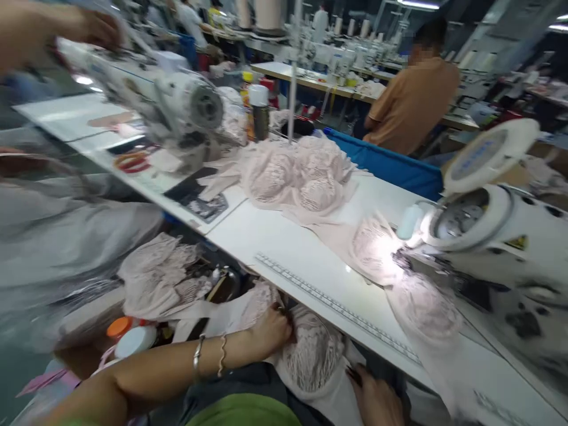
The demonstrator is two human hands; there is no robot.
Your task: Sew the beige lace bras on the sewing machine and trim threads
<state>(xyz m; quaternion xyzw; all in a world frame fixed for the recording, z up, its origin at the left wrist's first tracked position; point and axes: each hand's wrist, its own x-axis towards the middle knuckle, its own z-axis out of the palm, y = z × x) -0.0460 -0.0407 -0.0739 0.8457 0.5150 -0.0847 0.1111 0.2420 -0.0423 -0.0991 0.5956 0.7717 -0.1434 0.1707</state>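
A pale pink bra (pixel 313 355) with a pleated cup lies across my lap, below the table's front edge. My left hand (pixel 273 331), with bracelets at the wrist, is closed on its upper part near the middle. At the other side my right hand (pixel 377 396) pinches the bra's edge; part of this hand is cut off by the frame. A second bra (pixel 377 248) lies on the table under the lit needle area of a white sewing machine (pixel 492 236). Several more bras (pixel 297 177) are piled on the tabletop behind.
A ruler scale (pixel 337 305) runs along the front of the white table (pixel 284 248). More bras (pixel 157 275) lie low at the left, near an orange-lidded container (pixel 119 326). Another sewing machine (pixel 177 97) and a co-worker's hand (pixel 95 26) are upper left. Spray cans (pixel 258 112) stand behind.
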